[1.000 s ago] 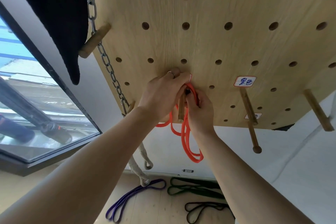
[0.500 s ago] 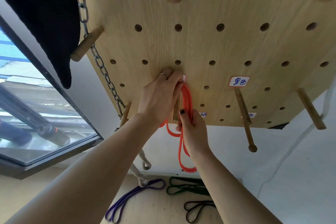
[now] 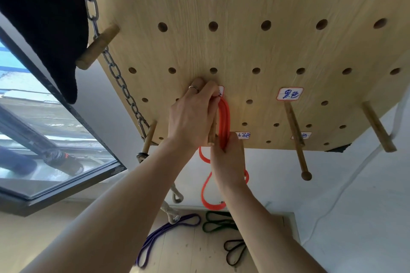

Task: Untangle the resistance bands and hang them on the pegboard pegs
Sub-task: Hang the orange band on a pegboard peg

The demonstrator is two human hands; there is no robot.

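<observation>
Head view: doubled orange band (image 3: 224, 117) over peg (image 3: 212, 133), pinched by left hand (image 3: 190, 117) and right hand (image 3: 228, 159).

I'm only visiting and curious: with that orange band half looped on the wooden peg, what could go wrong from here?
1. The orange band is bunched in several strands near the peg; a strand might slide off its free end when the right hand lets go.
2. The left hand covers the peg's base, so a missed strand could go unnoticed.
3. The purple band, green band and black band lie on the floor below, possibly underfoot.
</observation>
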